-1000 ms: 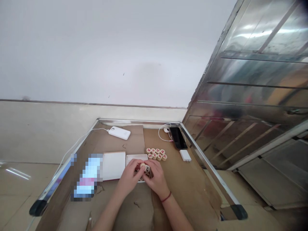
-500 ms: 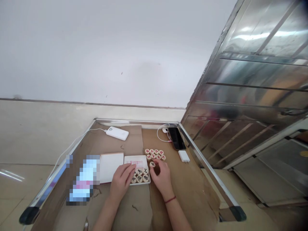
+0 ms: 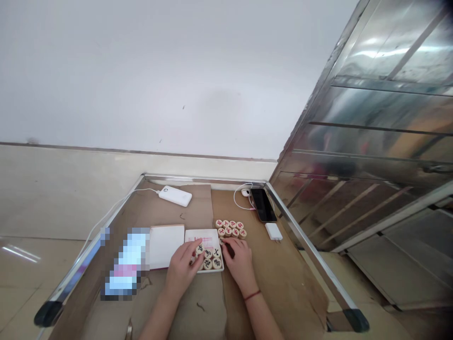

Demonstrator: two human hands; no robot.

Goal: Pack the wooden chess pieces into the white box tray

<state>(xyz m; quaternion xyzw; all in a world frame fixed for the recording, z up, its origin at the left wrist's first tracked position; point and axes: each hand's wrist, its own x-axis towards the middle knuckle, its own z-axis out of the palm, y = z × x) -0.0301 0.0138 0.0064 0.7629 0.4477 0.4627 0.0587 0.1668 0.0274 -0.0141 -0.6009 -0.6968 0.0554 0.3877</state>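
My left hand (image 3: 183, 265) is closed, with thumb and fingers pinching a round wooden Chinese chess piece (image 3: 200, 249) marked in black over the white box (image 3: 191, 232). Several black-marked pieces (image 3: 212, 258) sit in rows in the front part of that box, and a sheet with pink lines shows behind them. Just beyond the box's right edge, my right hand (image 3: 239, 259) closes its fingers on another black-marked piece (image 3: 221, 241), largely covered by the fingers. Stacked pieces with red characters (image 3: 231, 228) stand in two rows behind my right hand.
A white box lid (image 3: 166, 246) lies left of the box, beside a pixelated device (image 3: 127, 262). Behind are a white power bank (image 3: 175, 195) with a cable, a black phone (image 3: 263, 205) and a white charger (image 3: 273, 231). Metal rails (image 3: 304, 236) edge the cardboard-covered table.
My left hand now has a black-marked piece between thumb and fingers, above the box. The piece at my right hand is more covered by the fingers. The view has shifted slightly.
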